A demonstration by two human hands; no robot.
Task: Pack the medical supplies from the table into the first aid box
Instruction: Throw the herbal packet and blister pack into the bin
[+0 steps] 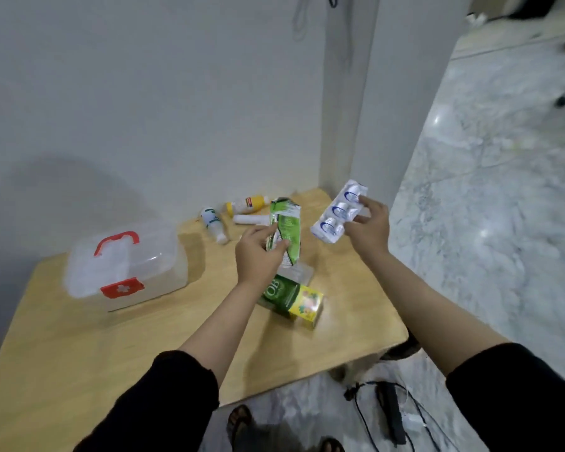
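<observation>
Reaching out over the pale wood-grain desk (79, 353), two bare forearms come from black sleeves (163, 402). Nearest, toward the right edge, a glossy green and yellow carton (292, 298) lies on its side, with something clear and plastic just behind it that is too blurred to name. Above it the left hand (258, 252) pinches a flat green and white medicine box (286, 233), tilted upright, its top flap torn open. To the right, past the desk's right edge, the right hand (369, 223) grips a silvery foil blister strip (338, 212) by one long side; its round bubbles carry blue printing.

Toward the left edge sits the first aid box (128, 269), a rounded, frosted translucent plastic case with a red handle (116, 243) on the lid and a red latch (122, 288) bearing a white cross. The lid is shut, and what is inside cannot be made out through the cloudy walls.

Along the far edge, near the wall, lie a small clear bottle with green lettering (214, 225), a white tube (250, 219), and a yellow bottle (247, 203) with a red label, all on their sides.
</observation>
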